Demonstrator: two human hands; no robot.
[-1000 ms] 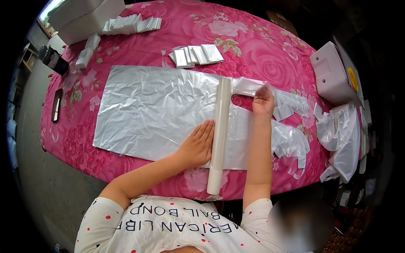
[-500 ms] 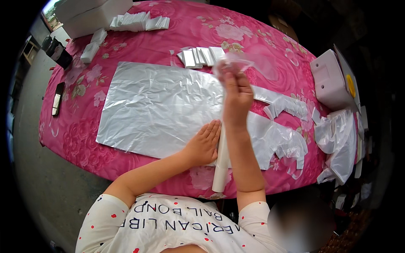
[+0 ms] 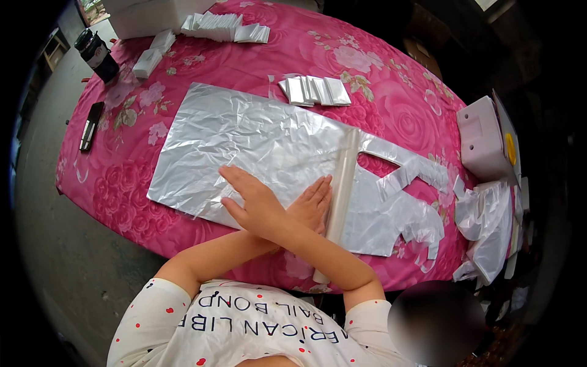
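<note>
A stack of silvery-white plastic carrier bags (image 3: 244,134) lies flat across the table, its cut-out handles toward the right. Across the bags, near the handle end, rests a long pale tube (image 3: 345,189); its near end reaches the table's front edge. My left hand (image 3: 313,205) lies flat on the bags just left of the tube, fingers stretched out. Crossing over my left forearm, my right hand (image 3: 251,199) is above the near part of the bags, fingers extended and thumb apart. It holds nothing that I can see.
Beyond the bags is a row of folded white packets (image 3: 315,91). More folded packets (image 3: 214,27) sit at the far left beside a white box (image 3: 153,18), a dark bottle (image 3: 96,56) and a phone (image 3: 91,127). At right stand a pale box (image 3: 486,140) and loose bags (image 3: 486,220).
My right hand has come down from the tube's far end and swung left across my left forearm. The crumpled clear plastic it held is out of sight. My left hand stays beside the tube.
</note>
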